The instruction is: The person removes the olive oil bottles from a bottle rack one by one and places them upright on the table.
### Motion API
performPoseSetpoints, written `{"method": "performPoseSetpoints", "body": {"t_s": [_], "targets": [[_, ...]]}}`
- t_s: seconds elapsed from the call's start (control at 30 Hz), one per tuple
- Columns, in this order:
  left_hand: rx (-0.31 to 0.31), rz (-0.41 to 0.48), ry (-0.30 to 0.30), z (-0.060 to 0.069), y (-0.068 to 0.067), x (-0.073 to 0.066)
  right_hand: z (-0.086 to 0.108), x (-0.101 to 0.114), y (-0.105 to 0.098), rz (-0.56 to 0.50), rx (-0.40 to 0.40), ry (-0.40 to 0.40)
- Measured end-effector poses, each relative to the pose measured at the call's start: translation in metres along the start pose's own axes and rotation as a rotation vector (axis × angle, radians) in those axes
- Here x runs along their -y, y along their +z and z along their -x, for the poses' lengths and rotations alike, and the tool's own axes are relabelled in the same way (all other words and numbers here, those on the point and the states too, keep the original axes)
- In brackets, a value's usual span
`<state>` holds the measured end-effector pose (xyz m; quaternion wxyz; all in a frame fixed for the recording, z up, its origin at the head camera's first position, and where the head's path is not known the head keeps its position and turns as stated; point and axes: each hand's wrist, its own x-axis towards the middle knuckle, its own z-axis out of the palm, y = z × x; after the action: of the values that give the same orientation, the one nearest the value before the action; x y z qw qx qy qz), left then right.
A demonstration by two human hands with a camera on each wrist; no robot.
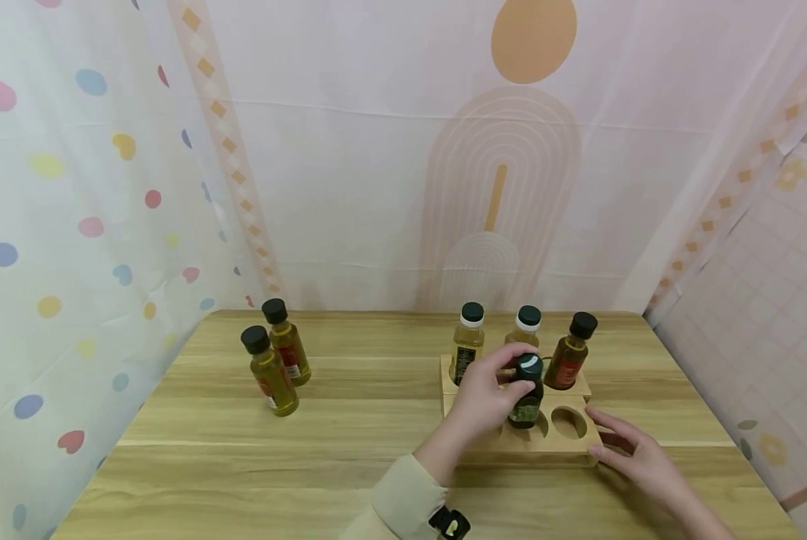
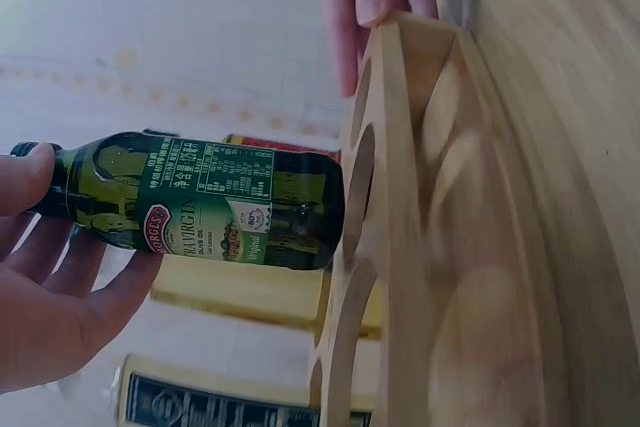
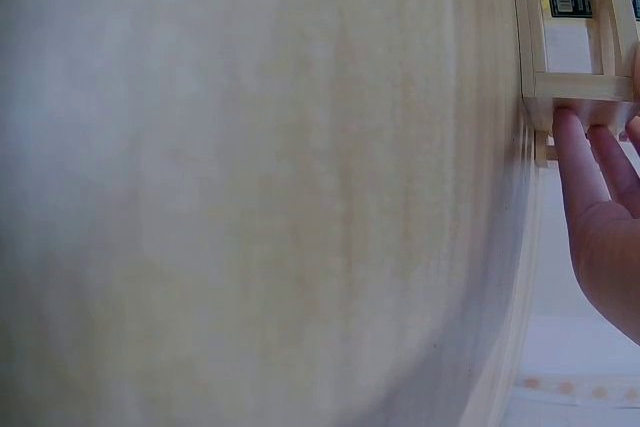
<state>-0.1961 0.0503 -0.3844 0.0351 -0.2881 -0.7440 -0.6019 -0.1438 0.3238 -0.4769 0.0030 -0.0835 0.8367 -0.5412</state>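
My left hand (image 1: 487, 397) pinches a dark green bottle (image 1: 526, 405) by its neck and cap, over the front row of a wooden rack (image 1: 545, 444). In the left wrist view the base of the green bottle (image 2: 235, 202) is at the rack's holes; how far it is in, I cannot tell. The fingers and thumb of my right hand (image 1: 640, 457) grip the rack's right front corner. Behind, the rack's back row holds two green-capped bottles with yellow contents (image 1: 466, 356) and a black-capped bottle with a red label (image 1: 567, 364). The front right hole (image 1: 568, 423) is empty.
Two black-capped bottles of yellow-green oil (image 1: 274, 382) stand together at the table's left. The wooden table (image 1: 275, 480) meets a patterned curtain (image 1: 349, 187) along its back edge, with more curtain at both sides.
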Motion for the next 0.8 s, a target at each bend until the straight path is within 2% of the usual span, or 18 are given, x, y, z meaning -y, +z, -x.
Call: {"method": "performPoseSetpoints", "body": {"t_s": [0.4,0.8], "targets": [[-0.073,-0.012,-0.030,0.010,-0.039,0.001,0.000,0.000,0.000,0.022,0.021,0.010],[-0.169,0.037,-0.041,0.021,-0.081,0.015,0.000,0.001,-0.002,0.019,0.038,0.041]]}}
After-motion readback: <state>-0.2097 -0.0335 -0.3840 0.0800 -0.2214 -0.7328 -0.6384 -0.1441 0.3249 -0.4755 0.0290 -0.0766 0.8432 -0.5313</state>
